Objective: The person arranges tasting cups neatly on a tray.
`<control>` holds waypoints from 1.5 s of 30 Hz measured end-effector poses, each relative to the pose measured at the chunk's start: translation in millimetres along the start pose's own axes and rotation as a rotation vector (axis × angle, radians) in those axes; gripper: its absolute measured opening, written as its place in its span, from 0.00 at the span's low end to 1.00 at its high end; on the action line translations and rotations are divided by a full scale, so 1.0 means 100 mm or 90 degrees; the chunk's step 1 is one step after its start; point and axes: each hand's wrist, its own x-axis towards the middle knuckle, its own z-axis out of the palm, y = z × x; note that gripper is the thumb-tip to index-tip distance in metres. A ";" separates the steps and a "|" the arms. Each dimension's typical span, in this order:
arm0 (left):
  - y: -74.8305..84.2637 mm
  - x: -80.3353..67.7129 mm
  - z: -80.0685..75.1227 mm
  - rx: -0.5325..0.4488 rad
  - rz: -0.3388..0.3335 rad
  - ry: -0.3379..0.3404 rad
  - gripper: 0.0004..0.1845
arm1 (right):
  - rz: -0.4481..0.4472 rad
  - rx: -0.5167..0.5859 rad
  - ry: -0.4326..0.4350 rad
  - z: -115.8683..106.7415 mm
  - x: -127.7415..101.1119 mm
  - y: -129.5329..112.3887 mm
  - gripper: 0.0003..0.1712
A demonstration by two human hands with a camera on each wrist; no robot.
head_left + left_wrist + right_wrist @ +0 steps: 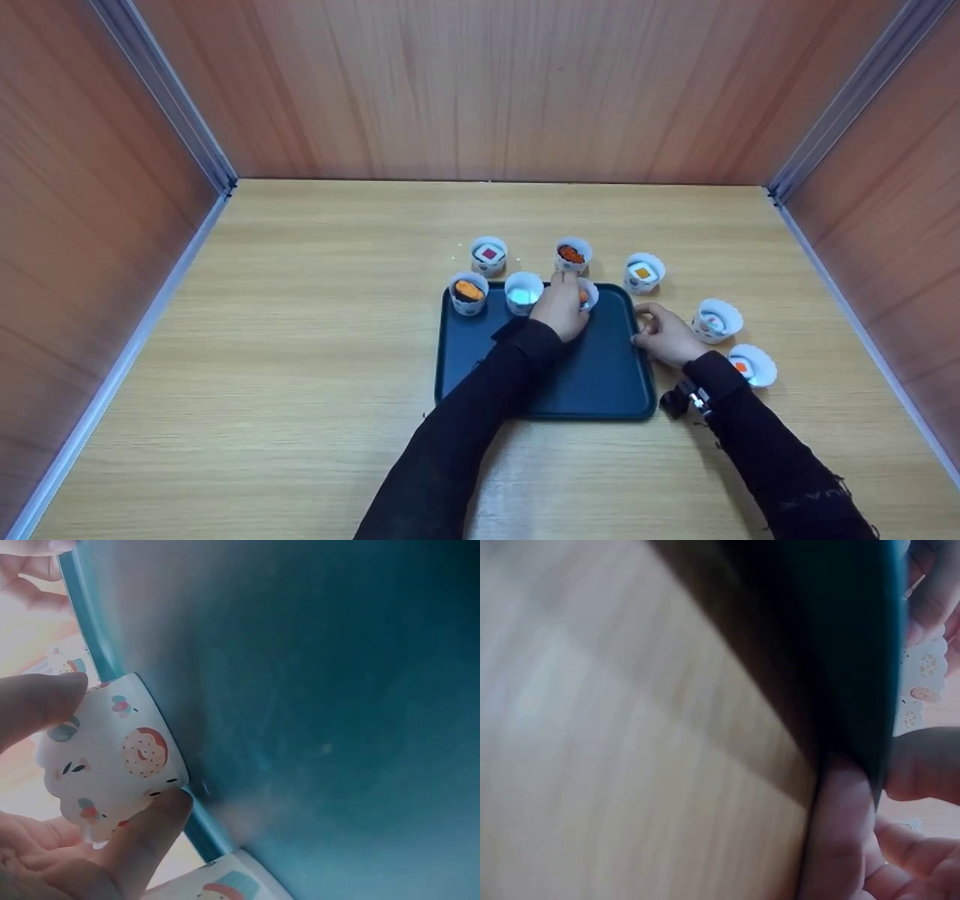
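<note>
White paper cupcake cup (pixel 120 757) printed with doughnuts sits at the far edge of the dark teal plastic tray (pixel 600 375), pinched between thumb and fingers of the left hand (pixel 561 306). Beside it on the tray stand an empty white cup (pixel 523 292) and a cup holding an orange piece (pixel 469 292). The right hand (pixel 664 335) grips the tray's right rim with curled fingers. Five more filled paper cups stand on the light wooden table (pixel 300 337) behind and to the right of the tray.
</note>
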 end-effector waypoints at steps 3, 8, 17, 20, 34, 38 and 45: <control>0.00 -0.01 0.00 -0.001 0.005 -0.001 0.30 | 0.003 -0.008 -0.001 0.00 0.00 0.00 0.33; 0.00 -0.04 -0.01 0.001 0.029 -0.001 0.33 | 0.013 -0.017 0.000 0.01 0.00 0.01 0.33; 0.02 -0.12 -0.15 0.021 0.125 0.085 0.35 | -0.011 -0.012 0.008 0.01 0.00 0.03 0.33; 0.00 -0.18 -0.27 -0.023 0.136 0.081 0.35 | -0.004 -0.012 0.009 0.01 0.00 0.04 0.32; -0.46 -0.42 -1.13 -0.139 0.108 0.146 0.45 | 0.024 -0.016 0.007 0.00 -0.01 0.02 0.33; -0.70 -0.37 -1.29 -0.147 0.062 0.135 0.46 | 0.026 -0.018 0.007 -0.01 -0.02 0.03 0.33; -0.99 -0.22 -1.36 -0.124 -0.020 0.070 0.53 | 0.005 -0.012 0.013 -0.01 -0.05 0.04 0.33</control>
